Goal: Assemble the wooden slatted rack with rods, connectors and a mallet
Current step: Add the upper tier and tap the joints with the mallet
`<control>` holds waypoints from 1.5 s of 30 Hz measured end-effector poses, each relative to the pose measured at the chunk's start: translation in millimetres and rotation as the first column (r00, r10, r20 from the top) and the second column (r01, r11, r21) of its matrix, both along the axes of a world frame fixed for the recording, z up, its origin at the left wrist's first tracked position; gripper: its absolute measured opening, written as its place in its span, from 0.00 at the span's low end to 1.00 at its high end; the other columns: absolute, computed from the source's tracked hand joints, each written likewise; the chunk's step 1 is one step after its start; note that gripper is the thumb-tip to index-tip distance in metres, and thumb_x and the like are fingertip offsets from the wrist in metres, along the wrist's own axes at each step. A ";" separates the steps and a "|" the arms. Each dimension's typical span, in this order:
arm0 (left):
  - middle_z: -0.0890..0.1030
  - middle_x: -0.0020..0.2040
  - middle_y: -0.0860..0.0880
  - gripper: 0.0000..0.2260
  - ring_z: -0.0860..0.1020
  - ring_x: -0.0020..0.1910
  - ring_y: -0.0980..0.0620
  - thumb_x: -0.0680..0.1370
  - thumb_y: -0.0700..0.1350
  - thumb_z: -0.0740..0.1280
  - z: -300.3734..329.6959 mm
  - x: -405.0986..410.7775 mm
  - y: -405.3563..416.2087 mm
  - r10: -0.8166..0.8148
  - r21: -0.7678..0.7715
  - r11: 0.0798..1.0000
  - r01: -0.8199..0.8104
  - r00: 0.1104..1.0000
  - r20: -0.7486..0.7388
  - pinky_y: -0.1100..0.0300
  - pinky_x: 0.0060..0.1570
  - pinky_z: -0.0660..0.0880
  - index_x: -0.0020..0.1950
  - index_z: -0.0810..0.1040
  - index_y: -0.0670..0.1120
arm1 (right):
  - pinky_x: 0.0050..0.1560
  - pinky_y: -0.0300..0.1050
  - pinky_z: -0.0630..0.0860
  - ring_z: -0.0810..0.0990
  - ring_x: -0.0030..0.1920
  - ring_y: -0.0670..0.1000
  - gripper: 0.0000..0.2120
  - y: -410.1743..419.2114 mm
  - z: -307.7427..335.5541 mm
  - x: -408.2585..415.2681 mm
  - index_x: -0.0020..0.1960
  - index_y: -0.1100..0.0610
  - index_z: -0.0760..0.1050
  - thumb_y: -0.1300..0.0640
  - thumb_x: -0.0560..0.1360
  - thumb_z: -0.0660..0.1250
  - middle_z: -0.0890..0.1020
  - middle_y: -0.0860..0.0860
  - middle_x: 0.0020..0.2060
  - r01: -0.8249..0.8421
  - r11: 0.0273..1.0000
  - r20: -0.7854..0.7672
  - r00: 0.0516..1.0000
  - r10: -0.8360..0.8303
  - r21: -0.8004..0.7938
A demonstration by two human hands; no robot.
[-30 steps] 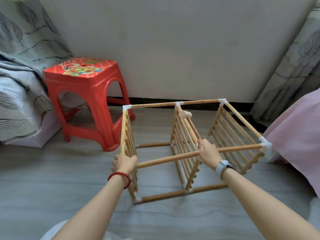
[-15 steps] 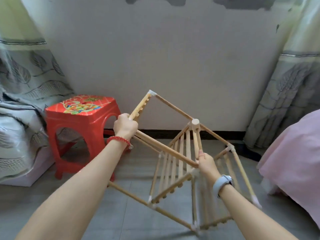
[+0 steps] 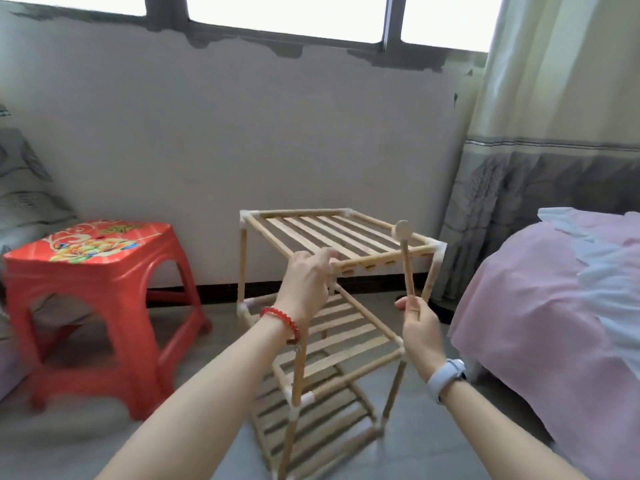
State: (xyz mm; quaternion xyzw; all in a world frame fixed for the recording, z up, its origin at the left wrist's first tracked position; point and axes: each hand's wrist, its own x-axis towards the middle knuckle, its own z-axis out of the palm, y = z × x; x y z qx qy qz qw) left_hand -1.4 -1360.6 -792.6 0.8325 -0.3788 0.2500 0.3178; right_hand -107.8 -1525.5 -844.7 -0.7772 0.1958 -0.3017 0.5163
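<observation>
A red plastic stool (image 3: 100,289) stands on the grey floor (image 3: 69,441) at the left of the frame, its seat printed with a bright floral pattern. Behind it, at the far left edge, hangs grey fabric (image 3: 24,188) with a leaf print, probably a curtain, though only a strip shows. A pale wall (image 3: 242,140) fills the middle, with a dark skirting strip along its foot and a window (image 3: 284,12) across the top of the frame. At the upper right hangs a cream and grey curtain (image 3: 554,140). Below it, at the right edge, lies pink bedding (image 3: 554,306) with a pale blue ruffled layer over it.
</observation>
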 end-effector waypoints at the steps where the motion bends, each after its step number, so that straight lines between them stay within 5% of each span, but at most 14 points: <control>1: 0.80 0.48 0.43 0.16 0.72 0.51 0.48 0.77 0.33 0.61 -5.4 -1.6 -1.6 -0.009 -0.007 1.000 0.009 1.000 -0.018 0.50 0.60 0.70 0.64 0.74 0.41 | 0.37 0.36 0.69 0.74 0.38 0.46 0.14 -1.1 5.6 -8.6 0.49 0.55 0.72 0.54 0.83 0.49 0.75 0.49 0.37 -0.021 0.998 -0.006 1.000 0.021 -0.055; 5: 0.75 0.62 0.44 0.16 0.69 0.67 0.46 0.77 0.40 0.67 -18.9 3.5 20.3 0.030 -0.088 0.994 -0.057 0.959 -0.282 0.49 0.69 0.65 0.65 0.73 0.42 | 0.40 0.35 0.73 0.76 0.41 0.49 0.07 2.1 35.2 -33.6 0.56 0.52 0.70 0.55 0.82 0.55 0.77 0.49 0.40 -0.142 0.963 -0.037 0.990 0.137 -0.229; 7: 0.76 0.62 0.44 0.15 0.72 0.65 0.45 0.77 0.38 0.66 -26.0 6.1 44.2 0.038 -0.131 0.987 -0.093 0.928 -0.371 0.55 0.66 0.67 0.64 0.73 0.43 | 0.45 0.46 0.75 0.78 0.42 0.52 0.06 7.8 55.8 -40.1 0.55 0.51 0.72 0.56 0.81 0.57 0.79 0.51 0.40 -0.204 0.922 -0.121 0.977 0.173 -0.329; 10: 0.75 0.64 0.47 0.19 0.73 0.65 0.49 0.77 0.35 0.62 -33.4 10.5 72.8 -0.029 -0.181 0.982 -0.060 0.894 -0.448 0.58 0.64 0.69 0.68 0.70 0.46 | 0.45 0.49 0.75 0.78 0.40 0.51 0.10 21.1 82.5 -37.7 0.56 0.56 0.76 0.56 0.81 0.56 0.79 0.51 0.38 -0.297 0.837 -0.265 0.945 0.190 -0.460; 14: 0.59 0.76 0.51 0.36 0.67 0.71 0.47 0.76 0.32 0.63 -45.4 12.3 81.3 -0.307 -0.360 0.931 0.052 0.645 -0.700 0.51 0.68 0.67 0.78 0.52 0.52 | 0.51 0.54 0.77 0.79 0.45 0.53 0.13 47.4 96.5 -24.3 0.56 0.58 0.76 0.54 0.82 0.55 0.80 0.54 0.44 -0.364 0.746 -0.388 0.909 0.153 -0.558; 16: 0.57 0.77 0.48 0.37 0.66 0.71 0.46 0.77 0.32 0.62 -52.6 12.2 83.1 -0.333 -0.394 0.919 0.017 0.569 -0.752 0.50 0.69 0.66 0.78 0.45 0.49 | 0.48 0.51 0.76 0.77 0.42 0.51 0.13 59.1 106.8 -19.0 0.53 0.58 0.76 0.55 0.82 0.55 0.79 0.52 0.41 -0.361 0.734 -0.384 0.912 0.148 -0.575; 18: 0.62 0.75 0.46 0.35 0.68 0.70 0.45 0.78 0.33 0.62 -56.2 14.3 80.4 -0.277 -0.374 0.926 -0.048 0.586 -0.761 0.52 0.65 0.71 0.78 0.46 0.46 | 0.42 0.47 0.72 0.75 0.38 0.49 0.11 67.7 122.4 -14.7 0.51 0.57 0.75 0.55 0.82 0.55 0.76 0.50 0.37 -0.311 0.724 -0.299 0.942 0.151 -0.615; 22: 0.67 0.68 0.44 0.25 0.73 0.58 0.52 0.78 0.39 0.65 -52.1 34.5 79.6 -0.113 -0.336 0.922 -0.193 0.694 -0.711 0.70 0.38 0.73 0.73 0.63 0.43 | 0.44 0.51 0.76 0.77 0.41 0.51 0.11 87.1 130.2 0.6 0.57 0.57 0.74 0.55 0.82 0.55 0.78 0.51 0.41 -0.222 0.699 -0.167 0.975 0.148 -0.680; 25: 0.71 0.67 0.46 0.24 0.73 0.61 0.51 0.79 0.39 0.64 -50.7 48.3 78.6 -0.125 -0.255 0.963 -0.087 0.696 -0.707 0.68 0.47 0.72 0.73 0.63 0.43 | 0.48 0.57 0.76 0.78 0.44 0.55 0.12 94.8 119.2 12.2 0.56 0.57 0.74 0.54 0.82 0.54 0.79 0.53 0.43 -0.304 0.672 -0.282 0.948 0.145 -0.675; 30: 0.73 0.60 0.47 0.22 0.73 0.59 0.51 0.78 0.37 0.64 -56.0 53.2 69.0 -0.162 -0.264 0.963 -0.051 0.673 -0.721 0.52 0.62 0.72 0.69 0.63 0.48 | 0.51 0.58 0.76 0.79 0.46 0.55 0.11 80.0 107.7 23.3 0.57 0.56 0.73 0.55 0.81 0.55 0.80 0.54 0.46 -0.284 0.741 -0.264 0.953 0.148 -0.608; 36: 0.78 0.46 0.47 0.16 0.76 0.57 0.46 0.78 0.37 0.61 -91.3 48.2 43.5 -0.111 -0.253 0.964 -0.082 0.739 -0.664 0.42 0.62 0.72 0.55 0.61 0.57 | 0.52 0.58 0.75 0.79 0.47 0.55 0.11 63.4 82.8 31.4 0.58 0.56 0.74 0.56 0.81 0.55 0.80 0.54 0.47 -0.296 0.751 -0.274 0.948 0.159 -0.590; 40: 0.75 0.44 0.50 0.12 0.77 0.46 0.53 0.79 0.36 0.60 -97.4 34.8 26.5 -0.106 -0.238 0.970 -0.054 0.785 -0.611 0.49 0.53 0.77 0.53 0.63 0.52 | 0.51 0.57 0.77 0.79 0.47 0.53 0.12 57.1 80.4 36.2 0.59 0.55 0.74 0.55 0.81 0.56 0.80 0.53 0.46 -0.324 0.750 -0.310 0.936 0.167 -0.577; 45: 0.75 0.43 0.54 0.11 0.77 0.44 0.54 0.80 0.38 0.60 -99.6 35.1 34.6 -0.066 -0.169 0.984 -0.053 0.775 -0.629 0.50 0.51 0.79 0.60 0.64 0.49 | 0.49 0.52 0.77 0.79 0.45 0.52 0.12 61.3 96.1 27.0 0.58 0.57 0.75 0.55 0.81 0.56 0.80 0.52 0.45 -0.268 0.730 -0.252 0.958 0.135 -0.629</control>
